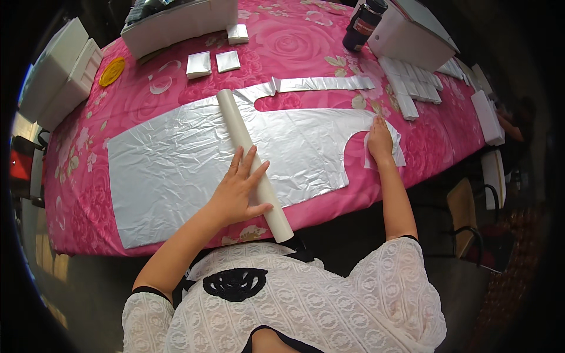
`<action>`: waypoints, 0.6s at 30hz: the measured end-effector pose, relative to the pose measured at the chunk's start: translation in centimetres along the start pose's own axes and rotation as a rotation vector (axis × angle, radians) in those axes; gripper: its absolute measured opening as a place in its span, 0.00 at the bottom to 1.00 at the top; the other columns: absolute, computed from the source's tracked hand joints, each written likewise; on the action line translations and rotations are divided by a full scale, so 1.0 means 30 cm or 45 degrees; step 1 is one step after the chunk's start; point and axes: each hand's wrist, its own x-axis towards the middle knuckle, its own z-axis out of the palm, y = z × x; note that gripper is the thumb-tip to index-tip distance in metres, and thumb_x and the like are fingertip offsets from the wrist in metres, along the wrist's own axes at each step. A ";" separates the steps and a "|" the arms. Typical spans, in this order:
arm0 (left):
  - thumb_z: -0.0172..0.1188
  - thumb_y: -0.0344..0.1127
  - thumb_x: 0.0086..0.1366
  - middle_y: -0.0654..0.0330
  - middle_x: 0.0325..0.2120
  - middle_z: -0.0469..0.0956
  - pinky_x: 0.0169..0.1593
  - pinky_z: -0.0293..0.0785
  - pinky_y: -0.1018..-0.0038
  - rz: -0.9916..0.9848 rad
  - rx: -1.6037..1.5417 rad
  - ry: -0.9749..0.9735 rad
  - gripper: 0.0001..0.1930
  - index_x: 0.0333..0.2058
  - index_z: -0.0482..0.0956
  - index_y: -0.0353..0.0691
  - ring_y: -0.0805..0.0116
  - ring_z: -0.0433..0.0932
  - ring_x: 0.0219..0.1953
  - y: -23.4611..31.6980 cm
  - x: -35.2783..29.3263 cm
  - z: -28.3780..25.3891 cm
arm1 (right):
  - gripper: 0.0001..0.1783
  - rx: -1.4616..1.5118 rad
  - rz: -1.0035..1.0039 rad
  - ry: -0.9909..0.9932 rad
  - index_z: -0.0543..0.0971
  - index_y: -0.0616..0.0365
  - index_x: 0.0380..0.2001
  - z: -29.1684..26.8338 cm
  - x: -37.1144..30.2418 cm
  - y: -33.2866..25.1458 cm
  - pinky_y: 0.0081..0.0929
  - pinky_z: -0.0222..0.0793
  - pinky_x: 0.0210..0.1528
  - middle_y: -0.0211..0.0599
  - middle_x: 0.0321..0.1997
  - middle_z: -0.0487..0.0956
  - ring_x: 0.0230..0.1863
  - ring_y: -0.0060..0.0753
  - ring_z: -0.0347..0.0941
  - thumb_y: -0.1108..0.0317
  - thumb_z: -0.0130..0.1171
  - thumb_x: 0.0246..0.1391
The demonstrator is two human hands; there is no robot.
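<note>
A shiny silver plastic sheet (170, 159) lies flat and creased on the table. Its right side has two rounded cut-outs and strap-like ends. Across it rests a long off-white tube (235, 123), slanting toward my body. My left hand (240, 187) lies on the near half of this tube with its fingers spread. Over at the right, my right hand (380, 141) presses flat on the end of the sheet's near strap, fingers stretched out side by side. A crumpled whitish piece (398, 152) shows beneath that hand; what it is, I cannot tell.
A pink flowered cloth (306, 47) covers the table. Small folded silver packets (199, 65) lie beyond the sheet. White foam boxes (182, 26) stand at the far side and far left. A dark bottle (364, 25) and white bundles (412, 82) are far right; a yellow disc (112, 72) lies left.
</note>
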 end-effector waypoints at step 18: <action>0.56 0.46 0.56 0.49 0.56 0.57 0.57 0.58 0.62 -0.097 -0.679 0.257 0.30 0.54 0.63 0.37 0.54 0.55 0.59 0.013 0.008 -0.010 | 0.05 1.227 -0.166 -0.149 0.71 0.62 0.24 -0.277 -0.192 -0.715 0.26 0.66 0.29 0.40 0.28 0.75 0.27 0.35 0.72 0.72 0.55 0.41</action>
